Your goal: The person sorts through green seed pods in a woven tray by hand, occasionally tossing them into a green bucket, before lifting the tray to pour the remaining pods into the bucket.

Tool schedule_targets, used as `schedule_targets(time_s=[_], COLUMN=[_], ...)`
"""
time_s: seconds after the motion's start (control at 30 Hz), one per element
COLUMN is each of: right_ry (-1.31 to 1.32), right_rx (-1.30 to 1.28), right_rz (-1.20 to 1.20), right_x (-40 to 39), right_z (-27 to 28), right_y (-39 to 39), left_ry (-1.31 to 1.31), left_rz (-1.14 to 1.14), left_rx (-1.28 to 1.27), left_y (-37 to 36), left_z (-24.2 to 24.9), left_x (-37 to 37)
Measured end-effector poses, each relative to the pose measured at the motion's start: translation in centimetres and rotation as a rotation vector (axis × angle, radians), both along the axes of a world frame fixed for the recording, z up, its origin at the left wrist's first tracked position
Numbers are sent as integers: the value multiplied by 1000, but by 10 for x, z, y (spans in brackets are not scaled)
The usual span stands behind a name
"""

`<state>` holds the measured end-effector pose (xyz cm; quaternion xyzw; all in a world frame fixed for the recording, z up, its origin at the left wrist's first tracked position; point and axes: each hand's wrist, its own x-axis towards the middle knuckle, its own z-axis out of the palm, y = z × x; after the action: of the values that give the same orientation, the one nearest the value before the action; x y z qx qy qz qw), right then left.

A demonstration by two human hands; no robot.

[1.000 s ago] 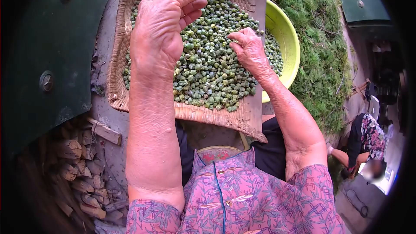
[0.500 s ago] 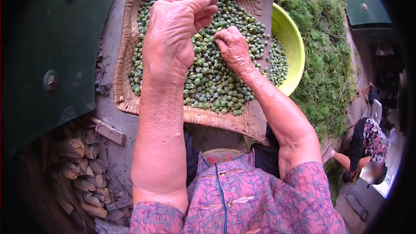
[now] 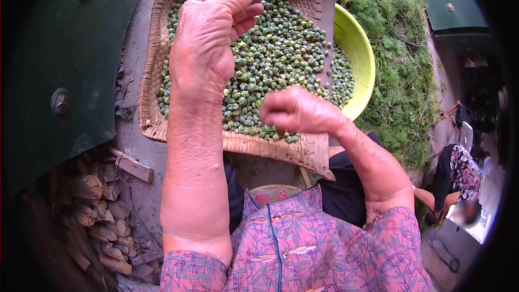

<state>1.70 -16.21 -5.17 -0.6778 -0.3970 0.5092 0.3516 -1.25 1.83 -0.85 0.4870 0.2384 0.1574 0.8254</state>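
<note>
Small green pods or cones [image 3: 281,38] fill a woven basket tray [image 3: 150,70], whose smooth strip borders a yellow-green tub [image 3: 367,57] holding more of them. Over the left part of the tray hangs my left hand [image 3: 216,27], its fingers curled towards the palm; whether anything lies inside them is hidden. My right hand [image 3: 297,109] is above the tray's near right part, motion-blurred, with the fingers bent down and their tips unclear.
Cut green branches [image 3: 397,65] lie right of the tub. Split firewood [image 3: 102,216] is stacked at lower left, below a dark green panel [image 3: 59,48]. Another person [image 3: 459,178] bends down at the far right. A small wood block [image 3: 132,166] lies left of my forearm.
My right hand has moved down towards me from the middle of the pods to the tray's near edge. My left hand keeps its pose. The view has shifted slightly.
</note>
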Motion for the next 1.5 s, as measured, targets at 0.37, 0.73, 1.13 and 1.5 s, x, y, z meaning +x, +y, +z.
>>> schedule_targets(time_s=[0.37,0.73,1.13,1.5], right_ry=[-320,-829,-536,327], right_rx=[172,32,113,-35], right_rz=[-389,-420,-675,-372], right_x=[16,61,65,5], right_z=[-41,-95,-100,-8], right_y=[8,43,30,-5], left_ry=[7,-6,13,-5], left_rz=[0,13,8,-5], left_rx=[-9,-24,-15,8], left_y=[1,2,1,3], left_z=[0,0,1,4], left_x=[0,-2,-1,-4])
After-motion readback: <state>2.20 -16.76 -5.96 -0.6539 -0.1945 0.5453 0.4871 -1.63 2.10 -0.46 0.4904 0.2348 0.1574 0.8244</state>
